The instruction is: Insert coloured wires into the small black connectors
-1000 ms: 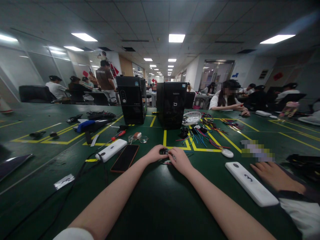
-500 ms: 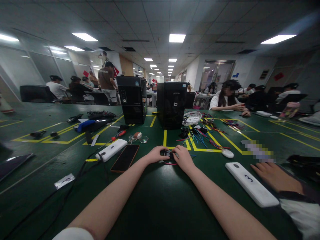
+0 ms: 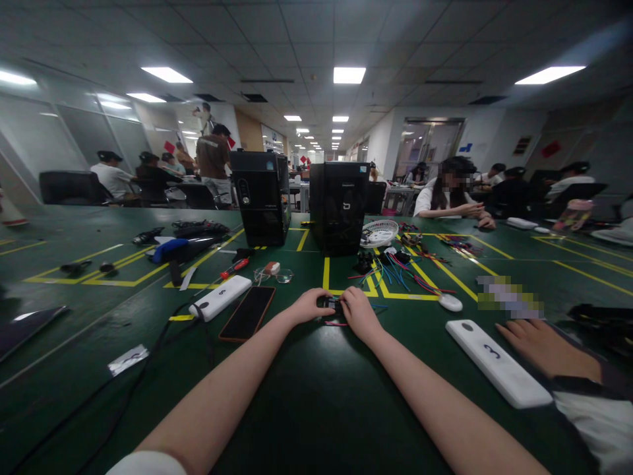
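Note:
My left hand (image 3: 307,306) and my right hand (image 3: 359,313) meet on the green table (image 3: 316,396), both pinched on a small black connector (image 3: 333,305) with thin red and blue wires (image 3: 332,323) trailing under it. The fingers of both hands curl round the part, which is mostly hidden between them. A dark phone (image 3: 248,312) and a white power bank (image 3: 220,297) lie just left of my left hand.
Two black computer towers (image 3: 262,196) (image 3: 340,206) stand behind. Loose coloured wires (image 3: 400,277), a white basket (image 3: 379,233), a white mouse (image 3: 450,302) and a second power bank (image 3: 497,363) lie right. A co-worker's hand (image 3: 544,349) rests at right. Tools lie far left.
My hands stay together on the small connector, with only slight finger shifts; the right hand moved a little to the right and back. The co-worker's hand has hardly moved.

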Demonstrator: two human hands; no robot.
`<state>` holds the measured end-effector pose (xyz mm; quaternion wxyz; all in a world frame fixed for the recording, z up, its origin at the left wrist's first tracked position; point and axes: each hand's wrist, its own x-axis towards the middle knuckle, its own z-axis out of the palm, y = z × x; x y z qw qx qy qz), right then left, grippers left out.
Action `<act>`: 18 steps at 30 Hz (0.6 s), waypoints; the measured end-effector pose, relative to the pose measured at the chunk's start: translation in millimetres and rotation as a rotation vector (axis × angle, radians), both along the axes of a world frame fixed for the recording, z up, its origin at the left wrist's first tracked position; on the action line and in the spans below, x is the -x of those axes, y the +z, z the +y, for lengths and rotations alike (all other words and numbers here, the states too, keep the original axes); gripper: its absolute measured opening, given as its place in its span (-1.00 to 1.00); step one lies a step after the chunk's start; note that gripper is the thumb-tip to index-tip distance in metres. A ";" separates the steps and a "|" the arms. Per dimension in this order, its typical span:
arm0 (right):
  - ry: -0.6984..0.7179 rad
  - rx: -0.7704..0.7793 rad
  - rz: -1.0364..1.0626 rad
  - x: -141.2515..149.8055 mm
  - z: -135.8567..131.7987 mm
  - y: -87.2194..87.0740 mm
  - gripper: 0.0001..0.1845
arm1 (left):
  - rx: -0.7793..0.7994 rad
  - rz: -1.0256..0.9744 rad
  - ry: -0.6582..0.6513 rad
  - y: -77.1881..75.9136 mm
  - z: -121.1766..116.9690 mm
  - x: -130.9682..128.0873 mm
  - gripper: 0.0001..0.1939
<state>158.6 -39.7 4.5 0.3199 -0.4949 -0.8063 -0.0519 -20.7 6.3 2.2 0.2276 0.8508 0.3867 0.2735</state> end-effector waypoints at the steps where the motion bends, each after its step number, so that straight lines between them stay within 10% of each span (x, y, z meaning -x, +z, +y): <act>1: -0.001 0.001 0.003 -0.1 0.0 0.0 -0.89 | -0.001 -0.001 0.000 0.2 0.0 -0.1 -0.57; 18: -0.010 -0.004 -0.002 0.5 1.2 -0.5 -0.89 | 0.003 0.021 0.014 -1.2 1.1 -0.2 -0.57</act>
